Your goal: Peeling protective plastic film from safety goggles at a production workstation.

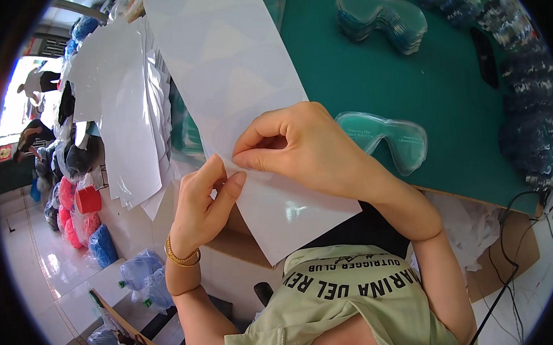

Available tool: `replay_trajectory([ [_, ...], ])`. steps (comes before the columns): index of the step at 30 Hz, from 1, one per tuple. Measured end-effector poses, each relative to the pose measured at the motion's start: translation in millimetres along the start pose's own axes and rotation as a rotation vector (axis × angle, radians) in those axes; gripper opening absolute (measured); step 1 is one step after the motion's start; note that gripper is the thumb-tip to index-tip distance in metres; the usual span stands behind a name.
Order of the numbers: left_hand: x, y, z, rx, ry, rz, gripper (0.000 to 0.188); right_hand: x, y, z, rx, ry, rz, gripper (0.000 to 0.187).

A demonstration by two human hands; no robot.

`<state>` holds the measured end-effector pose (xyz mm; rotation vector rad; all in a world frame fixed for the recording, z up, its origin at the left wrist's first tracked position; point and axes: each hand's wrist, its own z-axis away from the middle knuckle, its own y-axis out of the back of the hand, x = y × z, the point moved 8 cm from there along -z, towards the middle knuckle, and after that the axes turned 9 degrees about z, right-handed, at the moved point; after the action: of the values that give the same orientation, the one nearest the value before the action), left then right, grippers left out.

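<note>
A long glossy white sheet (241, 81) lies aslant over the table's left part, its near end (297, 221) reaching past the front edge toward my lap. At its left edge my left hand (200, 197) is closed, thumb and forefinger pinching the sheet's margin. My right hand (294, 147) comes across from the right and pinches just beside it, the fingertips of both hands nearly touching. Whether a thin film is being parted from the sheet between them is too small to tell. Right of my right hand lies a clear mask-shaped plastic piece (408, 145), partly behind my wrist.
A pile of white sheets (126, 111) stands at the left. On the green table (460, 133) sit a stack of clear mask-shaped pieces (381, 20) and a dark phone-like object (485, 58). Bagged dark goods (529, 100) line the right edge. Black cables (509, 267) hang at the lower right.
</note>
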<state>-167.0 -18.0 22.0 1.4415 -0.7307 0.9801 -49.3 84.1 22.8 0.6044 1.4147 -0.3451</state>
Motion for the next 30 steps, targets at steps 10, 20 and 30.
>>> replay_trajectory([
  [10, -7.4, -2.9, 4.5, 0.03, 0.143, 0.361, 0.01, 3.8, 4.8, 5.0, 0.05, 0.044, -0.164, 0.012],
  [20, -54.1, 47.6, -9.3, 0.361, 0.311, 0.533, 0.043, 21.0, 145.8, 68.0, -0.024, 0.439, -1.534, 0.029],
  [30, 57.0, -59.6, 0.7, 0.11, -0.239, 0.504, 0.083, 12.7, 103.8, 119.4, 0.487, 0.312, -0.377, 0.023],
])
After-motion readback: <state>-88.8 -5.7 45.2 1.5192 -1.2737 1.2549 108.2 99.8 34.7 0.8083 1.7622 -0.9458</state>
